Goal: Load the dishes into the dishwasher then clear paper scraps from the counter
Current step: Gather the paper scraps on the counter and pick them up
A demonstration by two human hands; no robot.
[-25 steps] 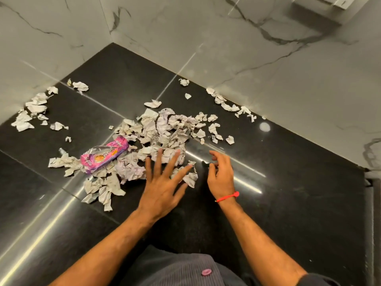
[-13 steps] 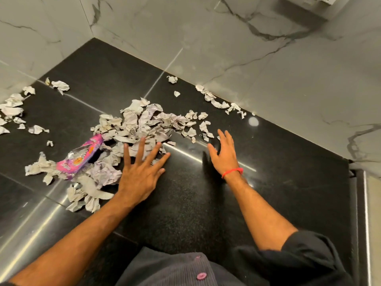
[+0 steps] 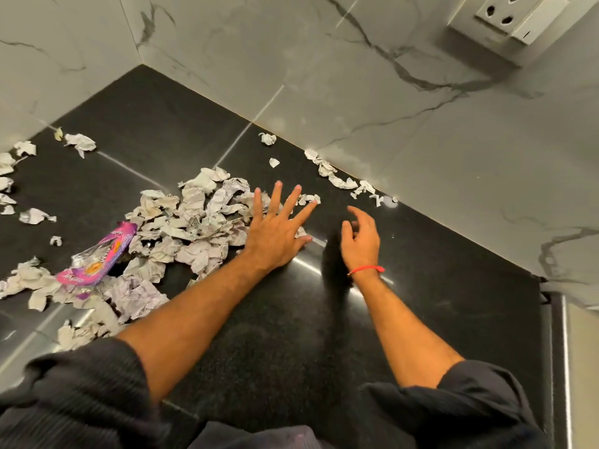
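1. Head view, the hands: two hands are in the picture. The left hand (image 3: pixel 275 234) lies flat in the middle of the frame with all five fingers spread wide, and its palm and fingers press on the right edge of the big heap of paper scraps (image 3: pixel 194 222). It holds nothing.
2. The right hand (image 3: pixel 361 243) is just to the right of the left one, with its fingers loosely bent and nothing between them. I cannot tell if it touches the counter (image 3: pixel 437 286). One red thread band (image 3: pixel 366 269) is around its wrist.
3. The paper scraps are too many to count. They form one big heap at centre left of the frame, on the black counter.
4. A second loose group of scraps (image 3: pixel 13 176) lies at the left edge, near the left wall.
5. A short row of scraps (image 3: pixel 340 179) lies along the foot of the back wall, above the hands, and two single scraps (image 3: pixel 270 149) lie apart to the left of that row.
6. One pink and purple wrapper (image 3: pixel 97 257) lies on the lower left part of the heap, touching the scraps around it.
7. One white wall socket (image 3: pixel 518 14) is in the upper right corner, on the marble wall (image 3: pixel 324 76).
8. No container shows in this view.
9. Two dark rolled-up sleeves (image 3: pixel 87 390) are at the bottom edge.
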